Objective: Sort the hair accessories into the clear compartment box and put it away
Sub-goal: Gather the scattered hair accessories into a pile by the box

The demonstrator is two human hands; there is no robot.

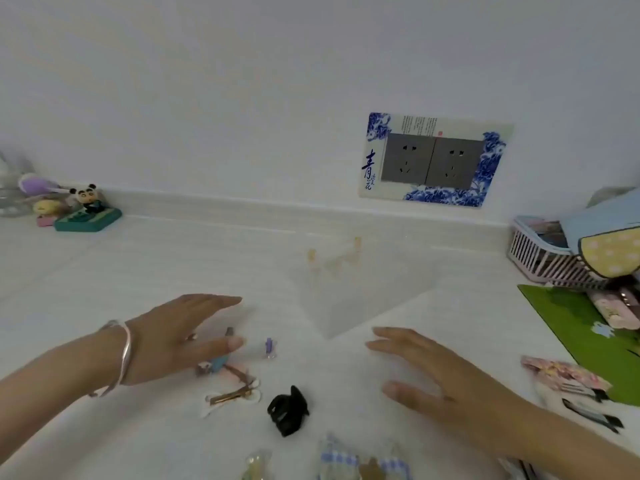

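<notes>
The clear compartment box (pixel 360 289) lies on the white tabletop, faint, with small yellowish clasps at its far side. My left hand (pixel 173 341) hovers open to its left, over small clips; a silver bangle is on the wrist. My right hand (pixel 440 386) is open, fingers spread, just in front of the box's near corner. Between my hands lie a small purple clip (pixel 269 347), a blue and pink clip (pixel 221 367), gold hairpins on white (pixel 235 396) and a black claw clip (pixel 288 410). A blue checked accessory (pixel 349 462) lies at the bottom edge.
A pink basket (pixel 540 254) with a blue and yellow pouch stands at the right, beside a green mat (pixel 581 334). A card of black clips (pixel 575 393) lies near my right wrist. Panda figurines (pixel 86 211) stand at the back left. A wall socket (pixel 433 161) is behind.
</notes>
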